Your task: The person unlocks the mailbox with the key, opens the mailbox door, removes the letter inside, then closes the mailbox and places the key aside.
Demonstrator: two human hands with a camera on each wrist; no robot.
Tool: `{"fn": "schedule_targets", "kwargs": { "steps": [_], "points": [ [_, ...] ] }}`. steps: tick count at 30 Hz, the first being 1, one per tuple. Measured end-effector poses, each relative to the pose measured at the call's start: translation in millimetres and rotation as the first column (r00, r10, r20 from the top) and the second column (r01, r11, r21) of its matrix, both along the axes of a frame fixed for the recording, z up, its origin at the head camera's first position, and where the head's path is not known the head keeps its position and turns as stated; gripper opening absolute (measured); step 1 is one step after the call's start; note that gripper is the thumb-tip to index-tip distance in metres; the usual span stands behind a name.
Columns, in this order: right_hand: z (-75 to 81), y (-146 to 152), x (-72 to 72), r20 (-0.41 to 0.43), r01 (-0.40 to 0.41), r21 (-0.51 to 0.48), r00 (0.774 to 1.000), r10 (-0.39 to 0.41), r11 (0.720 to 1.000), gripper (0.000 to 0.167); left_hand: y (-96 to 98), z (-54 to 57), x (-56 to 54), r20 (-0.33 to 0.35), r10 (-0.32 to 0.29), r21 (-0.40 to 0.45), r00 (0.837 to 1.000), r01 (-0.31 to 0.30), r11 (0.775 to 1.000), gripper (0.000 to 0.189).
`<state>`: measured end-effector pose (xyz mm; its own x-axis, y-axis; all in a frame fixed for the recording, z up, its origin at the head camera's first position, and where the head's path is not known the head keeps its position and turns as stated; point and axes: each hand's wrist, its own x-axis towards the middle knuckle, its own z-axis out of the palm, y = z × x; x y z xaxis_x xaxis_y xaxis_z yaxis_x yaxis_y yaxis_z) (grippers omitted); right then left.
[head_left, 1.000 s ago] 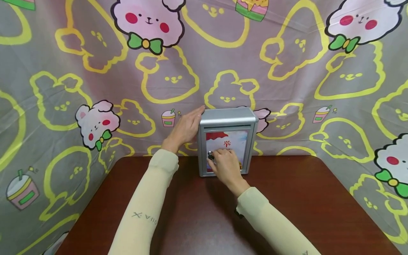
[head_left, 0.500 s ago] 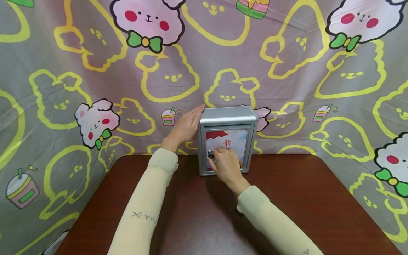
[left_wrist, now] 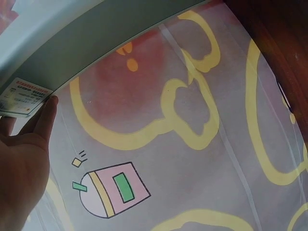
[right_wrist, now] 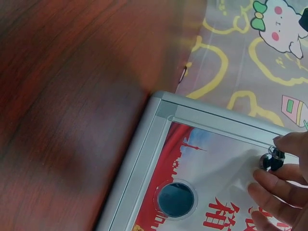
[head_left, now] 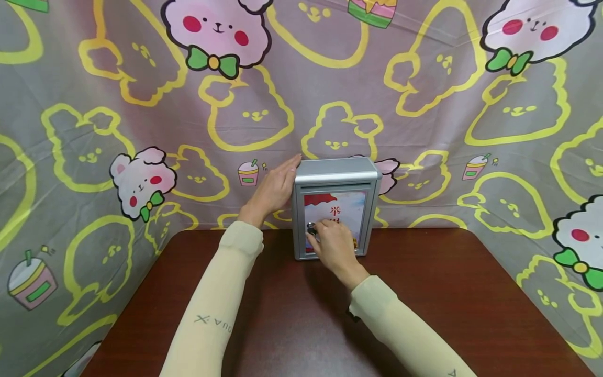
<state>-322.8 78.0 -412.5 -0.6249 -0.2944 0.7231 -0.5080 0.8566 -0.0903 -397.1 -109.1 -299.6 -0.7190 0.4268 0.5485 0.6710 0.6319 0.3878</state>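
Note:
A silver-grey lockable box (head_left: 339,168) stands upright on the table, its front door carrying a printed panel with red characters. My left hand (head_left: 277,186) rests against the box's left side with fingers stretched upward. Beside those fingers in the left wrist view, a white label (left_wrist: 23,98) sticks to the box. My right hand (head_left: 335,248) is at the front, near the left edge of the door. Thumb and fingers pinch a black-headed key (right_wrist: 277,160) at the round metal lock (right_wrist: 264,162). The key's blade is hidden. The door is closed.
Under the box lies a dark red-brown wooden table (head_left: 424,293). A grey cloth (head_left: 320,89) with yellow outlines and cartoon animals hangs behind it and along both sides, close to the box's back. A round dark window (right_wrist: 176,199) sits in the door panel.

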Motion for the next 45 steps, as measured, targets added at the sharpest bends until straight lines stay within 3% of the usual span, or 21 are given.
{"fn": "schedule_targets", "kwargs": {
  "steps": [45],
  "points": [
    [-2.6,-2.0,0.8,0.014,0.006,-0.046,1.0,-0.005,0.999,0.022,1.7,3.4,1.6,0.028,0.012,-0.014,1.0,-0.012,1.0,0.056]
  ]
}}
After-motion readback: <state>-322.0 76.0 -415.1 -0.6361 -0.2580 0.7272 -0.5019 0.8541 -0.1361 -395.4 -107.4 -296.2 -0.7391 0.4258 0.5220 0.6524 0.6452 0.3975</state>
